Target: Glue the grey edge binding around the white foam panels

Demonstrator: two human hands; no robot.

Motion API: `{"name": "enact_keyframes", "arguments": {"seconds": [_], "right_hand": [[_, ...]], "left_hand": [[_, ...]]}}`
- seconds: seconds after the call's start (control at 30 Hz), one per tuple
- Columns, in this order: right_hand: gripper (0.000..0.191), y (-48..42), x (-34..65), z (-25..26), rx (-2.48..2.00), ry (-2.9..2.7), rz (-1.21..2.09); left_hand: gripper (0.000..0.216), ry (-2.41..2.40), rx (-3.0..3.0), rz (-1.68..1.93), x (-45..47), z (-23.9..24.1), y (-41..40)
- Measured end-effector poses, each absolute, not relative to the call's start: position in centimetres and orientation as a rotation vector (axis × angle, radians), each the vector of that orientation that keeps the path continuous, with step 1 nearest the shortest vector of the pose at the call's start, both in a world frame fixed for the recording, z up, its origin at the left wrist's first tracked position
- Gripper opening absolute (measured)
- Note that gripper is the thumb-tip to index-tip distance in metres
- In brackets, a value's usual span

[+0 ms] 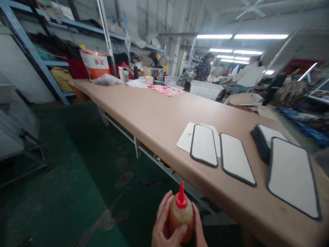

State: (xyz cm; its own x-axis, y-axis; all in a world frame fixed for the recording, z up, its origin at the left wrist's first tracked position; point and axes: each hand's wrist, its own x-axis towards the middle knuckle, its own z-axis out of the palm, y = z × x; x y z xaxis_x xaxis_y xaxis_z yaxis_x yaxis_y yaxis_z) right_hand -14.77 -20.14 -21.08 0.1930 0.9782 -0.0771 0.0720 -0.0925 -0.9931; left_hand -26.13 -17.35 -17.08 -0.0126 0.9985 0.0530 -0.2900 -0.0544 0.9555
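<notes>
Both hands are wrapped round a squeeze bottle (181, 214) with a red pointed nozzle and an amber filling, held upright in front of the table's near edge. My left hand (163, 223) grips its left side, the thumb lying across the front. Against the right side presses my right hand (199, 228), partly cut off by the frame's bottom. On the table beyond lie white panels with dark edging: one panel (204, 144) on a plain white sheet (183, 137), a second panel (238, 157) beside it, and a larger panel (293, 176) leaning over a stack (260, 144) at the right.
The long brown-topped table (154, 113) runs away to the far left. At its far end stand an orange-and-white bag (96, 65), small bottles and a pink patterned sheet (167, 90). Shelves (64, 63) line the left wall. People (248, 77) stand behind a white bin (205, 90).
</notes>
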Motion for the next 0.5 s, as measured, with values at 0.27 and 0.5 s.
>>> {"name": "enact_keyframes", "arguments": {"seconds": [0.27, 0.5], "right_hand": [[0.074, -19.3, -15.3, -10.0, -1.452, -1.059, 0.714], [0.058, -18.4, -13.5, -4.0, -1.397, -1.105, 0.163]], "left_hand": [[0.063, 0.948, 1.295, 1.265, -25.0, -7.2, -16.3], [0.061, 0.797, 1.998, 1.120, -26.1, 0.7, -13.0]]}}
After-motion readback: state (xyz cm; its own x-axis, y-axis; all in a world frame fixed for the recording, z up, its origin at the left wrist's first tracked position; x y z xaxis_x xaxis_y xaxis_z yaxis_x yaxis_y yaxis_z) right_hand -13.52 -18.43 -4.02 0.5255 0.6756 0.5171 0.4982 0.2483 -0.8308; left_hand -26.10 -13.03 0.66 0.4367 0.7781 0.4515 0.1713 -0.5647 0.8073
